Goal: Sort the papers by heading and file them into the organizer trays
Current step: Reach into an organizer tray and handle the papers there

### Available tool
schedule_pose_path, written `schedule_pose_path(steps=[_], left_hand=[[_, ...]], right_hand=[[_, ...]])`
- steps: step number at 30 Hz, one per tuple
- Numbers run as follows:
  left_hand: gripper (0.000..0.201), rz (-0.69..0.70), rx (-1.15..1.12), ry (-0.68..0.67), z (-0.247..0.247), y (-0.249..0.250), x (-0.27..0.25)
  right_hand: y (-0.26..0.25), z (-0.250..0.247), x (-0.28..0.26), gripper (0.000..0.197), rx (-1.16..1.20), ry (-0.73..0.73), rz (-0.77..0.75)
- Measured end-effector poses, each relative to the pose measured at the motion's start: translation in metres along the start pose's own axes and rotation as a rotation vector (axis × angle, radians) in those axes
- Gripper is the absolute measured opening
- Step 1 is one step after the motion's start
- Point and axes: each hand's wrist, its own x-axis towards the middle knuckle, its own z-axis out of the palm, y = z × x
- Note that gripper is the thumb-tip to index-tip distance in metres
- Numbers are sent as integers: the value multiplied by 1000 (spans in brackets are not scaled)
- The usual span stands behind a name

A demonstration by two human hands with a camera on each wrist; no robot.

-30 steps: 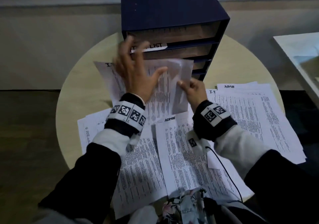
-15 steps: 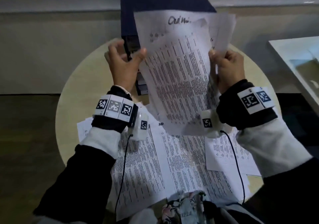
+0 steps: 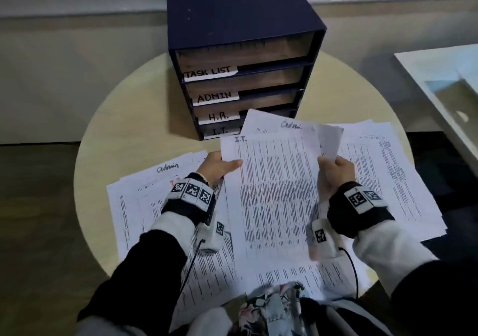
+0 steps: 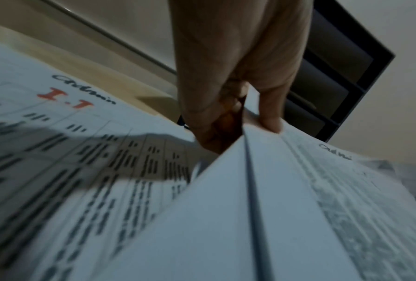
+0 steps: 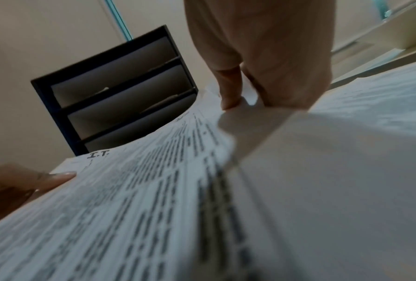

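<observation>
I hold a small stack of printed papers point(image 3: 274, 193) low over the round table, just in front of the dark blue organizer point(image 3: 240, 59). The top sheet is headed "I.T."; a sheet headed "Admin" point(image 3: 282, 123) sticks out behind it. My left hand point(image 3: 217, 166) pinches the stack's left edge, thumb on top, and my right hand point(image 3: 335, 171) pinches its right edge. Both pinches show in the wrist views, on the stack point(image 4: 262, 190) under the left hand point(image 4: 238, 106) and on the stack point(image 5: 154, 190) under the right hand point(image 5: 255, 79). The trays are labelled TASK LIST, ADMIN, H.R. and I.T.
Loose printed sheets cover the near half of the round table point(image 3: 124, 134): an "Admin" pile point(image 3: 144, 196) at the left, another pile point(image 3: 393, 180) at the right. A white surface point(image 3: 439, 77) stands off to the right. Bare tabletop flanks the organizer.
The stack, raised upright before the organizer half a second ago, has come down towards the table. An "I.T." sheet now lies on top where "Admin" showed.
</observation>
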Motion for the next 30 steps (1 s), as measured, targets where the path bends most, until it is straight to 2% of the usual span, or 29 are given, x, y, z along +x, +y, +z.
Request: schedule_pose_path(steps=[2,4,6,9,13,15,20,23,26,28,30], left_hand=[[32,5,130,54,1,-6,1],[32,3,244,159,-3,-16,5],[33,-33,249,248,-10,-25,9],[37,-92,246,313,-25,-33,10],[39,-126,274,266,-38,-40,6],[33,-112,269,218,-38,-41,1],[37,-111,273,179,-32,-46,-4],[34,-69,239,203,-29,-48,-2],[25,-5,215,223,-25,-45,-2],[13,26,202,203,-22,-42,0],[11,48,189,183,-18,-38,3]], right_hand=[[12,-1,3,10,-70,-38,6],[26,-3,10,25,-133,-65,31],[39,-5,17,34,-178,-86,55],[46,-7,20,32,-254,-132,52],[34,-5,12,16,-426,-295,50],[32,-4,12,19,-495,-338,28],[37,-2,11,26,-498,-290,18],[33,-3,6,11,-539,-322,0],[22,-1,2,22,-677,-409,-24],[13,3,7,37,-787,-344,-97],[3,7,17,51,-821,-257,-156]])
